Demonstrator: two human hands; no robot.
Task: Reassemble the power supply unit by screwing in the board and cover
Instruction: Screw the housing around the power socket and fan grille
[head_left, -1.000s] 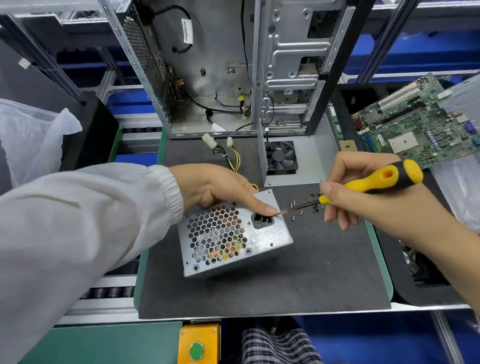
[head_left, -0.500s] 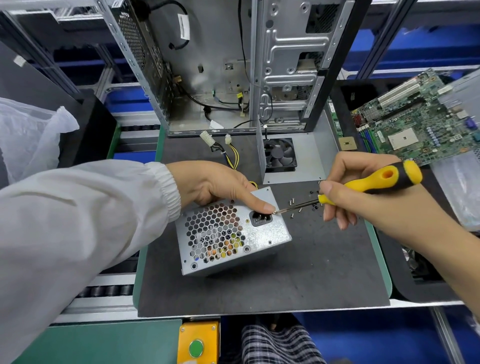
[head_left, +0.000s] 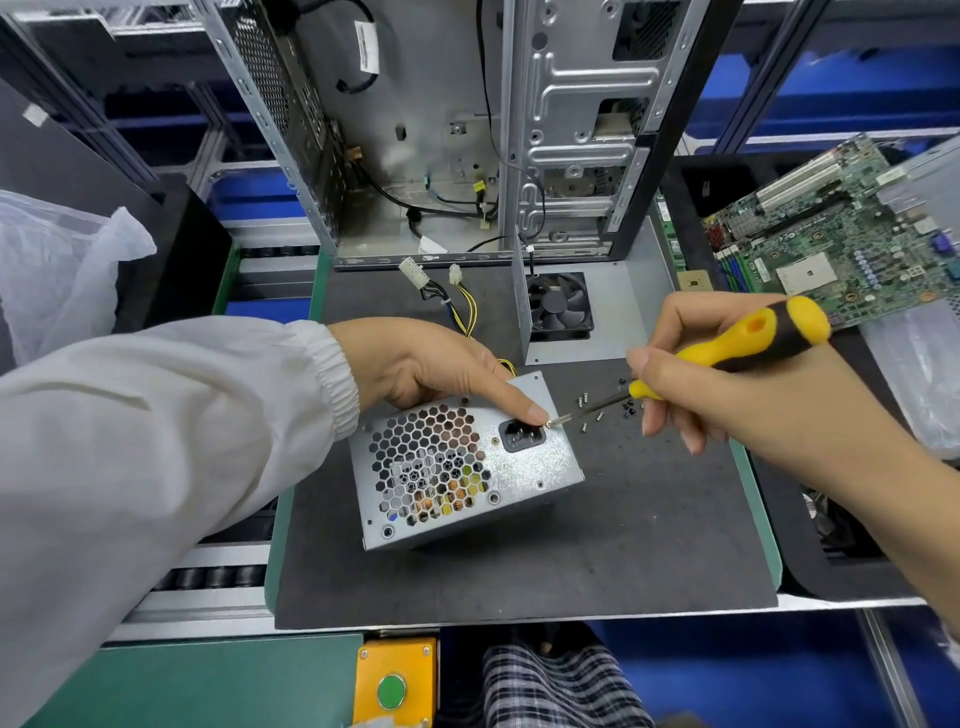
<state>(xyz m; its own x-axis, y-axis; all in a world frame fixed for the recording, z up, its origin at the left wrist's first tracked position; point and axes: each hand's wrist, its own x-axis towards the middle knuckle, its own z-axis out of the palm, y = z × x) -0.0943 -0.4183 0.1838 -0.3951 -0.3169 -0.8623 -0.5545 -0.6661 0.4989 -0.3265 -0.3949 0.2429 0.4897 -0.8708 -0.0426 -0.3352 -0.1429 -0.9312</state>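
The silver power supply unit (head_left: 524, 467) stands on the dark mat, its honeycomb grille and black power socket (head_left: 521, 435) facing up. My left hand (head_left: 431, 366) grips its far top edge, the index finger stretched down to the socket's right corner. My right hand (head_left: 727, 400) grips a yellow and black screwdriver (head_left: 748, 340). Its tip meets a small screw (head_left: 550, 423) right at that fingertip. Several loose screws (head_left: 605, 408) lie on the mat just right of the unit.
An open computer case (head_left: 467, 130) stands behind the mat, with a black fan (head_left: 558, 306) on a metal panel. A green motherboard (head_left: 831, 228) lies at the right. A plastic bag (head_left: 57, 270) sits at the left. A yellow button box (head_left: 395, 680) is at the front edge.
Both hands and the screwdriver hold the same pose at the socket's corner; only the view has shifted slightly.
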